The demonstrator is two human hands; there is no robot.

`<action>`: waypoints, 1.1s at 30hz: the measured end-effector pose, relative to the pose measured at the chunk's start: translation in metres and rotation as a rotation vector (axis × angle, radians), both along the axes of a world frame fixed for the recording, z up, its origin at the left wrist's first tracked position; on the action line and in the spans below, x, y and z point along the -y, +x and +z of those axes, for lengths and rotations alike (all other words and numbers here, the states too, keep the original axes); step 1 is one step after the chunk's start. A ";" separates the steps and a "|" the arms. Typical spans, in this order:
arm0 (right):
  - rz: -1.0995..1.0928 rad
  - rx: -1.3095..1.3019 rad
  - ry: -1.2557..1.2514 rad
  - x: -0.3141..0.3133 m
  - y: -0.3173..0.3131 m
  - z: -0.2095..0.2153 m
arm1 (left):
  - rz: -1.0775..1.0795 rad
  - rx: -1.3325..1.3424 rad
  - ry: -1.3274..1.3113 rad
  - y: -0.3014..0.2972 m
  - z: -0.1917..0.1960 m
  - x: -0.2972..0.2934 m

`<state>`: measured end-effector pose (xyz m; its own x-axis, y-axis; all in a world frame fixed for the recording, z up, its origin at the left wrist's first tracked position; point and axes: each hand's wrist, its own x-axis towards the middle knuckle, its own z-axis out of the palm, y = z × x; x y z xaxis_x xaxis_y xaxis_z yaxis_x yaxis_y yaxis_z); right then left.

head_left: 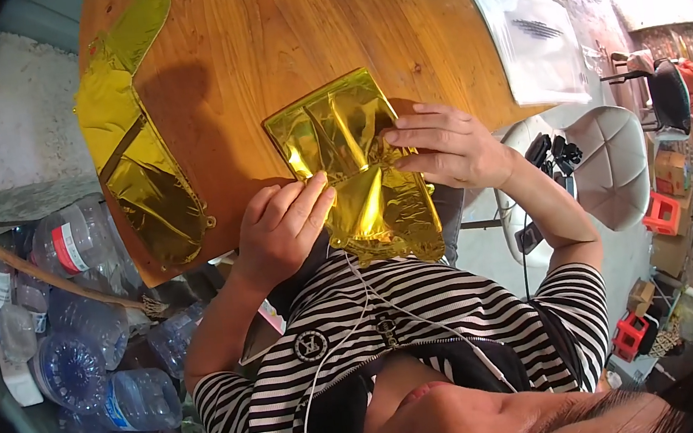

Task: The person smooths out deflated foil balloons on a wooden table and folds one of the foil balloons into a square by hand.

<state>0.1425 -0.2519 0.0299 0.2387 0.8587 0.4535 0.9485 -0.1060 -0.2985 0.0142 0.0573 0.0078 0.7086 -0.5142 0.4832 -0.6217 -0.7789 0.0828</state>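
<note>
Clear plastic bottles [78, 333], contents not discernible, are heaped on the floor left of the wooden tabletop [259, 47]. At its near edge, a creased, shiny gold foil balloon [353, 164] is pinched by left hand [279, 228] and right hand [445, 145].

A shiny gold foil balloon [354, 168], deflated and creased into folds, lies partly on the near edge of the wooden worktop [259, 47], its lower end hanging over toward the person's striped shirt.
</note>
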 end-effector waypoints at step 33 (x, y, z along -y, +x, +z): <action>-0.341 -0.686 -0.116 -0.013 -0.008 0.013 | 0.100 -0.322 -0.295 0.004 0.006 0.004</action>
